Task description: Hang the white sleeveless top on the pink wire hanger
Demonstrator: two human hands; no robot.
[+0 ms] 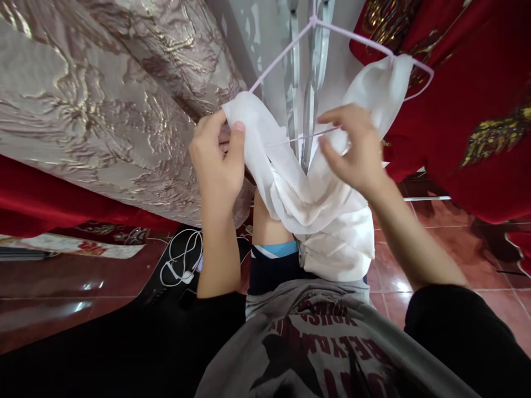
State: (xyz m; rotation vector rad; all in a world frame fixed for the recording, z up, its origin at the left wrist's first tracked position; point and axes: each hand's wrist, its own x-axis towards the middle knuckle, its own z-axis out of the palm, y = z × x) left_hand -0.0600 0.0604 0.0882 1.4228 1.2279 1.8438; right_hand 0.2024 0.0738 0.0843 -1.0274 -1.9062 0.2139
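The camera sits on your head and looks forward and down, over your shirt (315,354). Your left hand (218,157) and right hand (359,149) are near; the floor (452,260) is farther.

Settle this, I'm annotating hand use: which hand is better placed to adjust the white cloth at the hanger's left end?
Probably the left hand: it's at the edge of the white cloth there. The right hand is farther over, by the lower bar of the hanger, thumb and forefinger apart.
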